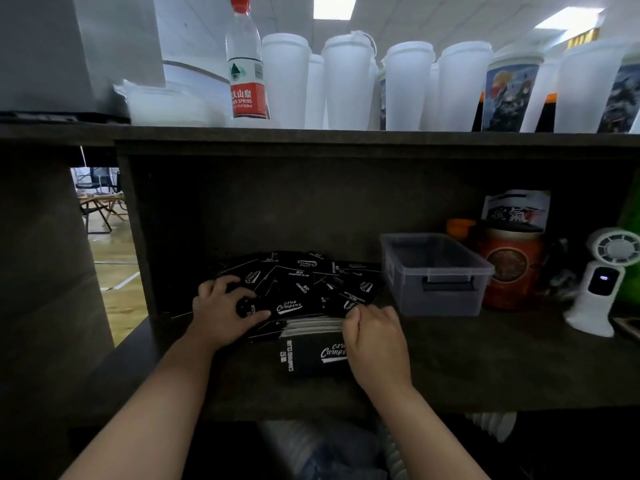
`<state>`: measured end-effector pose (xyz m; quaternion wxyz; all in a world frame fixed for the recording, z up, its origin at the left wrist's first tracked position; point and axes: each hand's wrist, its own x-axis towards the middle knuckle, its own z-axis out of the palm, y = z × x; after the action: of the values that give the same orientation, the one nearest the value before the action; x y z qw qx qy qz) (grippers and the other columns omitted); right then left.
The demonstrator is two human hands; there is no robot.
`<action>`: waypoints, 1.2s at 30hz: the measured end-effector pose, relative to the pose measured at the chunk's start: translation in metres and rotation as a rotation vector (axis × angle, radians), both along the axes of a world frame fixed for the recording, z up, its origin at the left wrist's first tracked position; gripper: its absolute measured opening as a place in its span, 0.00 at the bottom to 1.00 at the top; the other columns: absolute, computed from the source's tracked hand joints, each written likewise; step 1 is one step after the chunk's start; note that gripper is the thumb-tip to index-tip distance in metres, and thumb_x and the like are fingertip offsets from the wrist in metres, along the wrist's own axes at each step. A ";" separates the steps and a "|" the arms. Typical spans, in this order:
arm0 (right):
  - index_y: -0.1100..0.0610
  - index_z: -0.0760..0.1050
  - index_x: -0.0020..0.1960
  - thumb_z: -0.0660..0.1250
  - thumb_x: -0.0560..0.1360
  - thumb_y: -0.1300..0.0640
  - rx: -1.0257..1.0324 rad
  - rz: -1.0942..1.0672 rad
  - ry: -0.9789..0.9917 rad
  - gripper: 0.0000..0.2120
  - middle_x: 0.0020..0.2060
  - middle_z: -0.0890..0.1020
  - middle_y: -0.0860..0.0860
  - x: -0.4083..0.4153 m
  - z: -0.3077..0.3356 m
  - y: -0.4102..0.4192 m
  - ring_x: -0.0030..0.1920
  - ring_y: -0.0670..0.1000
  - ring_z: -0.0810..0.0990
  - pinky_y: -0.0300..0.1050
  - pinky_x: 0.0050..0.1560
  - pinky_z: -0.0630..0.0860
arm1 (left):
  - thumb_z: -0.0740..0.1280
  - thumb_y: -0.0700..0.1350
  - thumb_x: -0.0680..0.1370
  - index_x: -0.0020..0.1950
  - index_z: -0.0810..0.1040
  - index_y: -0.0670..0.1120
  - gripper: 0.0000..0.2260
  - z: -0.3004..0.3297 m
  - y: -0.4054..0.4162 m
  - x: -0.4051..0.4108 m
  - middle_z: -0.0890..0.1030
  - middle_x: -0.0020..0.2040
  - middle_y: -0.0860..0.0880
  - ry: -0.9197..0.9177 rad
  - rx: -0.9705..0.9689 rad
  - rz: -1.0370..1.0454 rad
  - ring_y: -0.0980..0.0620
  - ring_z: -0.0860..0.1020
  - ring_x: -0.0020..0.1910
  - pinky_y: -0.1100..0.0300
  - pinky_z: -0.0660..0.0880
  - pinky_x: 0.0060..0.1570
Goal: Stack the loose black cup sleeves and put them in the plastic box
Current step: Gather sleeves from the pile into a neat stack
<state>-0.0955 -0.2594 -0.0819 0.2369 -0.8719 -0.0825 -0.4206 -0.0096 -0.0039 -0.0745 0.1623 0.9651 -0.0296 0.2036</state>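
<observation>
The loose cup sleeves lie in a scattered black pile on the dark counter, against the back panel beneath the upper shelf. In front of the pile, a squared stack of sleeves rests on the counter, its white inner edges showing along the far side.

Left hand: palm down on the left part of the pile, fingers bent over one sleeve, thumb pressing on its top face. The grip is closed on that sleeve.

Right hand: placed on the right end of the stack, fingers curled over its far top edge. The grip is closed on the stack.

The clear plastic box stands just right of the pile, near the right hand, apart from it. No sleeves are visible inside.

Right of the box: a red jar and a white handheld fan. On the upper shelf: a water bottle and a row of white cups.
</observation>
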 end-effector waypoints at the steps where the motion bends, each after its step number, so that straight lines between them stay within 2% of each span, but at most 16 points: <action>1: 0.53 0.70 0.33 0.46 0.80 0.52 0.015 -0.006 -0.001 0.21 0.29 0.71 0.46 -0.001 0.001 0.001 0.34 0.49 0.69 0.44 0.41 0.69 | 0.69 0.69 0.68 0.60 0.78 0.62 0.23 0.001 -0.001 0.000 0.66 0.70 0.55 0.004 -0.003 0.007 0.45 0.55 0.71 0.47 0.59 0.68; 4: 0.55 0.74 0.35 0.50 0.79 0.53 -0.010 -0.015 -0.028 0.20 0.30 0.75 0.48 -0.007 0.002 0.004 0.35 0.49 0.70 0.45 0.38 0.69 | 0.74 0.63 0.67 0.56 0.81 0.57 0.20 0.001 -0.002 0.002 0.74 0.65 0.54 -0.090 -0.095 -0.018 0.45 0.60 0.68 0.50 0.62 0.65; 7: 0.56 0.75 0.37 0.52 0.78 0.53 -0.009 0.001 -0.018 0.17 0.31 0.77 0.49 -0.011 0.004 0.007 0.35 0.50 0.71 0.46 0.35 0.70 | 0.76 0.53 0.69 0.52 0.82 0.53 0.13 0.002 -0.003 -0.001 0.81 0.54 0.52 -0.179 -0.278 -0.084 0.49 0.71 0.60 0.57 0.68 0.58; 8: 0.56 0.76 0.41 0.53 0.78 0.53 -0.001 0.008 -0.009 0.16 0.31 0.78 0.49 -0.011 0.004 0.007 0.37 0.50 0.72 0.47 0.35 0.72 | 0.75 0.50 0.71 0.50 0.82 0.53 0.09 0.006 -0.005 -0.006 0.81 0.50 0.53 -0.177 -0.381 -0.112 0.52 0.75 0.55 0.56 0.72 0.56; 10: 0.56 0.75 0.57 0.55 0.79 0.54 0.049 0.037 0.035 0.13 0.35 0.79 0.49 -0.015 0.005 0.007 0.43 0.51 0.74 0.49 0.38 0.74 | 0.72 0.45 0.74 0.47 0.81 0.53 0.04 0.016 -0.013 -0.017 0.82 0.45 0.55 -0.167 -0.580 -0.161 0.58 0.79 0.47 0.56 0.76 0.53; 13: 0.54 0.62 0.73 0.58 0.79 0.55 0.127 0.085 0.089 0.22 0.47 0.78 0.48 -0.020 0.009 0.006 0.52 0.49 0.72 0.46 0.45 0.75 | 0.70 0.42 0.77 0.47 0.81 0.53 0.05 0.029 -0.025 -0.043 0.83 0.45 0.56 -0.209 -0.714 -0.237 0.60 0.80 0.47 0.61 0.75 0.52; 16: 0.52 0.57 0.76 0.58 0.80 0.53 0.145 0.093 0.102 0.25 0.64 0.73 0.49 -0.019 0.010 0.008 0.64 0.47 0.68 0.37 0.54 0.69 | 0.67 0.41 0.78 0.47 0.81 0.51 0.06 0.028 -0.044 -0.071 0.83 0.46 0.54 -0.159 -0.844 -0.290 0.62 0.80 0.44 0.69 0.74 0.47; 17: 0.52 0.58 0.75 0.57 0.81 0.52 0.139 0.086 0.099 0.24 0.68 0.70 0.49 -0.018 0.010 0.009 0.67 0.47 0.66 0.37 0.57 0.67 | 0.66 0.41 0.79 0.48 0.81 0.51 0.06 0.025 -0.055 -0.081 0.83 0.47 0.53 -0.125 -0.929 -0.290 0.61 0.80 0.45 0.68 0.75 0.49; 19: 0.52 0.60 0.74 0.54 0.81 0.50 0.132 0.058 0.103 0.22 0.71 0.66 0.51 -0.015 0.009 0.009 0.70 0.50 0.64 0.39 0.60 0.67 | 0.64 0.42 0.80 0.51 0.81 0.50 0.06 0.022 -0.080 -0.094 0.83 0.49 0.51 -0.033 -1.154 -0.265 0.55 0.80 0.51 0.57 0.76 0.56; 21: 0.53 0.63 0.72 0.52 0.82 0.49 0.137 0.032 0.135 0.21 0.69 0.69 0.52 -0.011 0.006 0.008 0.68 0.52 0.66 0.43 0.60 0.68 | 0.61 0.46 0.82 0.53 0.81 0.51 0.09 0.018 -0.103 -0.100 0.82 0.52 0.51 0.069 -1.347 -0.207 0.51 0.80 0.53 0.51 0.76 0.57; 23: 0.54 0.70 0.67 0.48 0.81 0.47 0.081 0.004 0.141 0.21 0.59 0.78 0.52 -0.006 0.001 0.007 0.60 0.53 0.73 0.43 0.57 0.69 | 0.59 0.51 0.82 0.50 0.82 0.52 0.12 0.015 -0.118 -0.105 0.83 0.48 0.50 0.063 -1.406 -0.137 0.50 0.80 0.50 0.51 0.78 0.53; 26: 0.55 0.76 0.50 0.46 0.79 0.48 0.041 -0.032 0.079 0.21 0.41 0.80 0.50 -0.003 -0.003 0.007 0.44 0.53 0.76 0.42 0.47 0.66 | 0.58 0.51 0.82 0.44 0.81 0.49 0.15 0.012 -0.127 -0.110 0.82 0.43 0.52 -0.135 -1.036 0.050 0.47 0.80 0.48 0.57 0.72 0.45; 28: 0.56 0.76 0.42 0.49 0.79 0.50 0.069 -0.041 0.013 0.19 0.34 0.76 0.50 -0.006 -0.001 0.007 0.37 0.51 0.72 0.43 0.41 0.66 | 0.59 0.46 0.82 0.59 0.80 0.50 0.12 0.007 -0.131 -0.111 0.81 0.53 0.53 -0.216 -1.044 0.083 0.51 0.78 0.56 0.62 0.68 0.51; 30: 0.57 0.75 0.39 0.50 0.78 0.51 0.090 -0.048 -0.022 0.19 0.32 0.75 0.50 -0.010 0.002 0.008 0.37 0.50 0.69 0.41 0.39 0.62 | 0.59 0.43 0.82 0.68 0.75 0.52 0.16 0.008 -0.136 -0.111 0.79 0.60 0.55 -0.206 -1.230 0.048 0.56 0.76 0.59 0.64 0.67 0.56; 33: 0.57 0.77 0.42 0.52 0.78 0.52 0.090 -0.016 0.028 0.17 0.35 0.77 0.50 -0.011 0.003 0.008 0.40 0.51 0.72 0.41 0.37 0.63 | 0.58 0.43 0.82 0.65 0.76 0.55 0.15 0.008 -0.138 -0.109 0.80 0.59 0.55 -0.154 -1.312 0.026 0.57 0.75 0.58 0.63 0.67 0.56; 36: 0.56 0.79 0.50 0.57 0.79 0.56 0.161 0.037 0.093 0.12 0.42 0.81 0.51 -0.012 0.004 0.006 0.46 0.52 0.74 0.44 0.38 0.68 | 0.56 0.43 0.83 0.62 0.78 0.56 0.15 0.010 -0.138 -0.109 0.79 0.59 0.57 -0.131 -1.332 0.024 0.57 0.75 0.58 0.62 0.66 0.56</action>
<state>-0.1078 -0.2537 -0.0774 0.3177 -0.8669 -0.0533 -0.3805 -0.1185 -0.1423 -0.0649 0.7191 0.6446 0.1032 0.2382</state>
